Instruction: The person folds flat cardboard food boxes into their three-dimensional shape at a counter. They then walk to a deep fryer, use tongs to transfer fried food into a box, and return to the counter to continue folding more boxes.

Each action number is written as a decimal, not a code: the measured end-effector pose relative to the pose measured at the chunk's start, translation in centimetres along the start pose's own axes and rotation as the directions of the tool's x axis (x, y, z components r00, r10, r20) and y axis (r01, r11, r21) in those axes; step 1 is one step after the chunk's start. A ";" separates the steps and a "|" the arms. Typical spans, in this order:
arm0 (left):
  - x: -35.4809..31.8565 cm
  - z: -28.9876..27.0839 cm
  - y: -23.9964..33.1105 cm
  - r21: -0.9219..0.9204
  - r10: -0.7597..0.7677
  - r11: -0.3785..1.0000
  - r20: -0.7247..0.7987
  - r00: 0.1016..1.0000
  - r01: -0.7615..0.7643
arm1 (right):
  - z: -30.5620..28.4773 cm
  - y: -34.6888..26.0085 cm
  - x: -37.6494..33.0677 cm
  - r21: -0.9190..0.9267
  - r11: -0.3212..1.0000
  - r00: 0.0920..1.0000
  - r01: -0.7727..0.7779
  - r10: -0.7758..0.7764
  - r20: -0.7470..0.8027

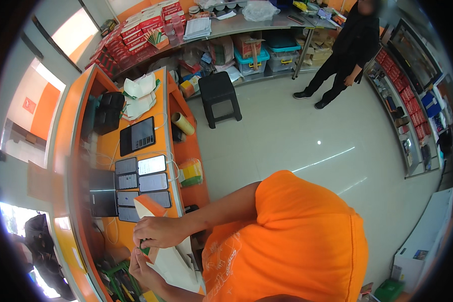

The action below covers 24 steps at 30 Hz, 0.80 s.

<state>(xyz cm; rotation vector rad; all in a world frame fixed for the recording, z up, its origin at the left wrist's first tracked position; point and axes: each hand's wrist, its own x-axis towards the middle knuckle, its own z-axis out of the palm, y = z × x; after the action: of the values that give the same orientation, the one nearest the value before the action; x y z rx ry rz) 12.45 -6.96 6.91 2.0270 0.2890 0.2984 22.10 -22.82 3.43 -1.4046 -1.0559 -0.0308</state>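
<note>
Along the orange counter (98, 146) on the left, two columns of phones (153, 182) lie with a dark tablet (137, 136) beyond them, and white cables (172, 163) trail past their right side. A dark flat device (102, 193) sits just left of the phones, and a green basket (117, 282) stands at the near left. Farther off are a cardboard tube (182, 123) at the counter's right edge, a black stool (219, 95) on the floor and, at the far right, a standing person in dark clothes (355, 43).

At the near end of the counter is an orange-and-white folded carton (150, 205), its far end overlapping the view of the nearest phones. It slants from far left to near right as far as it shows; the right hand (162, 231) covers its middle, so whether the white sheet (173, 268) nearer is part of it I cannot tell. A small green piece (145, 248) pokes out toward the left between the hands. The right fingers are curled and pinch it; the left hand (146, 273) meets them from the near side, its fingertips closed on the same piece.
</note>
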 end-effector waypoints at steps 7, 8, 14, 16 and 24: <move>1.0 0.7 0.1 -0.043 0.007 0.999 0.025 1.000 -0.006 | -0.9 0.5 0.2 -0.050 0.995 0.996 -0.082 0.083 0.018; 1.2 0.6 -0.1 -0.046 0.014 0.999 0.040 0.999 -0.013 | -0.8 0.7 0.1 -0.073 0.995 0.997 -0.071 0.072 0.012; 0.1 -2.1 1.0 0.257 0.170 0.944 0.160 0.972 -0.208 | 0.1 1.3 0.8 0.197 0.917 0.933 -0.347 0.317 0.169; 0.4 -2.7 0.8 0.239 0.233 0.926 0.245 0.941 -0.291 | 1.0 3.2 0.2 0.338 0.828 0.875 -0.447 0.326 0.358; -4.3 -1.9 -1.9 0.367 0.270 0.916 -0.274 0.923 -0.159 | 2.9 2.9 -0.3 0.195 0.743 0.709 -0.640 0.472 0.525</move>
<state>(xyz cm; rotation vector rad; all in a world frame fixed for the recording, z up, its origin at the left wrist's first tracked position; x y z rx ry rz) 7.65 -5.91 5.74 2.3549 0.3318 0.7688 21.95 -19.97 0.47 -1.3599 -0.8782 0.9513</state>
